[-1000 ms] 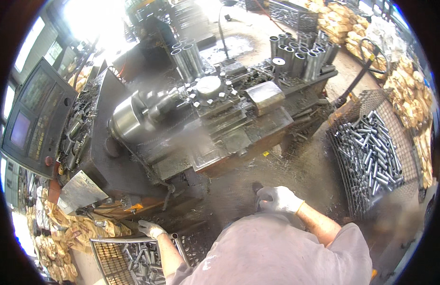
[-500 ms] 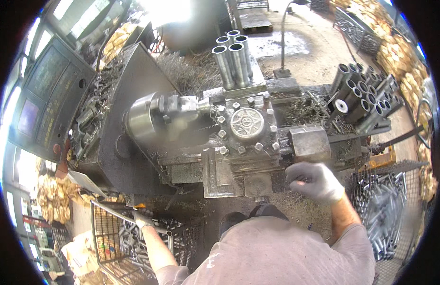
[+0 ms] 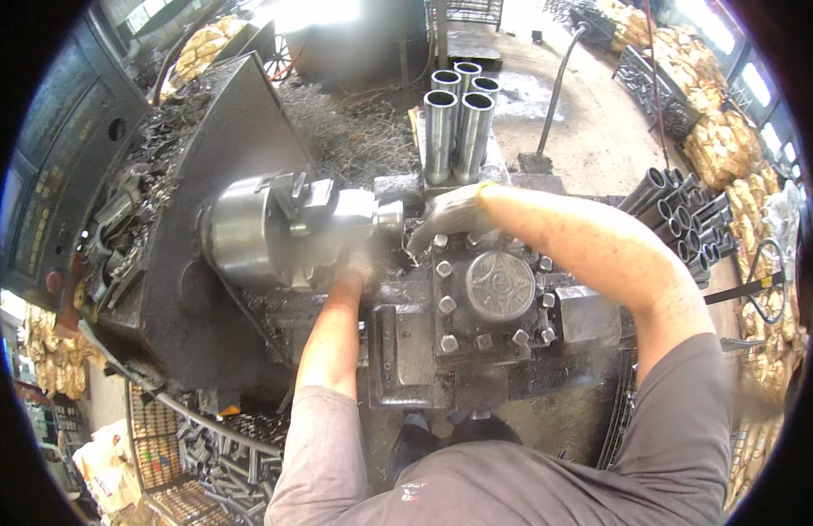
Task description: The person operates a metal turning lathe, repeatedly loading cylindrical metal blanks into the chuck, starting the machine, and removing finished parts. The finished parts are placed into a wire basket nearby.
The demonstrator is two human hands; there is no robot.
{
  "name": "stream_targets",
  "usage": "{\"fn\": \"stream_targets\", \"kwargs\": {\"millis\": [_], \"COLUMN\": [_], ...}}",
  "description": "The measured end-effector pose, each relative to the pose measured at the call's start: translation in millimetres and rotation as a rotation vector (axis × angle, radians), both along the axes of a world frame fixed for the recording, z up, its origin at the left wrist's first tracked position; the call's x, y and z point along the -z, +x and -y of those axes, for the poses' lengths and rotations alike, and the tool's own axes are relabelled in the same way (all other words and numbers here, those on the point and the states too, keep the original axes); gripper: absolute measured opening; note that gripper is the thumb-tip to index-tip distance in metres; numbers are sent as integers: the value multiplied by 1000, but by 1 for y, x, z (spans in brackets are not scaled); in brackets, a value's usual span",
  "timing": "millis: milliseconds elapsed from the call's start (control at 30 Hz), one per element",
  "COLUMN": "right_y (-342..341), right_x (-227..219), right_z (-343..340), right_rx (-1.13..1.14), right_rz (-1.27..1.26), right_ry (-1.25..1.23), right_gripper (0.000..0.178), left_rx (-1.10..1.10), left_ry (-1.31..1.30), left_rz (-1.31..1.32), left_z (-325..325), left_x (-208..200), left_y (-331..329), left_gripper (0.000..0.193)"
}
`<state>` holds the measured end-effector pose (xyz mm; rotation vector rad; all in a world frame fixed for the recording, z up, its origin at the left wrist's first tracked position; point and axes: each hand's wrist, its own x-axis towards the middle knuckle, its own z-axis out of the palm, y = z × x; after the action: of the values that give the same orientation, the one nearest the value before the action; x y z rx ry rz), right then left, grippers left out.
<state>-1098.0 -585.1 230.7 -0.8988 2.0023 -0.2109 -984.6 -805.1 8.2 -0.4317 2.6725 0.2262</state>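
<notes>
My left hand reaches under the lathe chuck. It is smeared, and its fingers cannot be made out against the jaws. A short bright metal tube end sticks out of the jaws toward the tool post. My right hand, in a grey glove, is bent over the left far corner of the tool post, beside that tube end. Its fingers curl down, pressed together; whatever is in them is hidden. Behind this hand stand several upright steel tubes.
Tangled metal shavings lie behind the chuck. A dark guard plate rises at its left. More tubes are stacked at the right. At the lower left a wire basket stands by many small metal pieces.
My left hand has come up from the basket to the chuck. My right hand has swung from the near right side across to the tool post's far left corner. The view has shifted.
</notes>
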Motion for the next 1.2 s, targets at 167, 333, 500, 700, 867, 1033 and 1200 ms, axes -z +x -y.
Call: {"fn": "stream_targets", "kwargs": {"millis": [167, 333, 500, 700, 867, 1033, 1200], "right_y": [18, 26, 10, 4, 40, -46, 4], "right_x": [-13, -29, -42, -111, -163, -157, -93], "right_z": [2, 19, -8, -92, -89, 45, 19], "right_rx": [-8, 37, 309, 801, 409, 143, 40], "right_rz": [-71, 134, 127, 96, -682, -852, -820], "right_ry": [-49, 34, -155, -946, -2033, -1129, -766], "right_gripper": [44, 48, 35, 61, 55, 36, 33], "left_rx": [-41, -66, -215, -502, 22, -46, -150], "left_ry": [-17, -108, -21, 878, 1056, 635, 86], "left_rz": [49, -381, -597, -1054, -1508, -1317, -877], "left_z": [-11, -43, -52, -49, -37, 108, 50], "left_x": [29, -30, -112, -228, -335, -335, -278], "left_y": [-26, 51, 140, 196, 163, 29, 41], "left_gripper": [48, 24, 28, 10, 26, 33, 83]}}
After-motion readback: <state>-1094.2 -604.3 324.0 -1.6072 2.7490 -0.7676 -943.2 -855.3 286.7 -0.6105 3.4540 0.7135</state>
